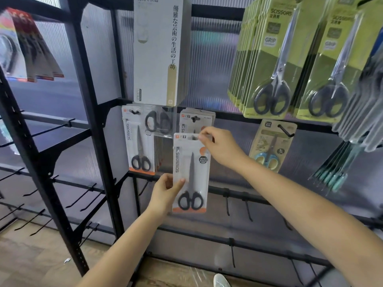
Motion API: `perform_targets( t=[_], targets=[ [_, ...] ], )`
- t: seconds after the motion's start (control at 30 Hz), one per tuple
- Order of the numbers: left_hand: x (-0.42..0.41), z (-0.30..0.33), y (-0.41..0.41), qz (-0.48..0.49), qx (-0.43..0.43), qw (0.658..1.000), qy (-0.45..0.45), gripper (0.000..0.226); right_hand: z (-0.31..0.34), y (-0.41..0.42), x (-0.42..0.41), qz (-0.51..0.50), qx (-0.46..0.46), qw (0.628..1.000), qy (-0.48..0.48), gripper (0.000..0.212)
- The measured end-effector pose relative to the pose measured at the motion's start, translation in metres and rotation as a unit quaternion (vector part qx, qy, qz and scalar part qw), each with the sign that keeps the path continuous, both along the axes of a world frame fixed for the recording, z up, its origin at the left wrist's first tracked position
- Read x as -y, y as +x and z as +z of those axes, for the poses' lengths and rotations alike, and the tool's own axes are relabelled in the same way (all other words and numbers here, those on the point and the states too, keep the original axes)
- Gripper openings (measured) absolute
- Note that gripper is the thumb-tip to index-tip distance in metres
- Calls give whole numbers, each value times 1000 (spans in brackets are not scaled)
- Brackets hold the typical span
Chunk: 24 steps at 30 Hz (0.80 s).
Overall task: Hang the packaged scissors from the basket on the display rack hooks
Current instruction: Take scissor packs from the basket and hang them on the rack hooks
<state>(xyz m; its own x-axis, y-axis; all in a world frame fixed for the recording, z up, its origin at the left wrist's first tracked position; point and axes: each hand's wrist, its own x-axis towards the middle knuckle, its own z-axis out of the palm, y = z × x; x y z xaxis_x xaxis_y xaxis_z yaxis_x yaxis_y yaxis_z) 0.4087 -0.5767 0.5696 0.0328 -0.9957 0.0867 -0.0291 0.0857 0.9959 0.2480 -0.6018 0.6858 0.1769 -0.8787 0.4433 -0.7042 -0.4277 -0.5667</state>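
While several matching packs already hang on the rack, the packaged scissors (191,172) in hand is not yet hooked, and the basket is out of view. Left hand (165,190) grips its lower left edge; right hand (219,145) pinches the top by the hang hole, just below the hook (194,118). Long axis vertical, blade tips up, handles down.

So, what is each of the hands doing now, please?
Left hand: holding the scissors pack at its lower left edge.
Right hand: pinching the top of the same pack.
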Motion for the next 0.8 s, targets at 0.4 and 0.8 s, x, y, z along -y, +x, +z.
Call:
perform_targets(
  t=[0.4, 0.8],
  targets=[
    [21, 18, -8, 43, 50, 997, -48, 13, 29, 5, 26, -71, 47, 996, -27, 19],
    [50, 15, -13, 52, 98, 994, 6, 33, 27, 4, 39, -103, -15, 994, -18, 9]
  ],
)
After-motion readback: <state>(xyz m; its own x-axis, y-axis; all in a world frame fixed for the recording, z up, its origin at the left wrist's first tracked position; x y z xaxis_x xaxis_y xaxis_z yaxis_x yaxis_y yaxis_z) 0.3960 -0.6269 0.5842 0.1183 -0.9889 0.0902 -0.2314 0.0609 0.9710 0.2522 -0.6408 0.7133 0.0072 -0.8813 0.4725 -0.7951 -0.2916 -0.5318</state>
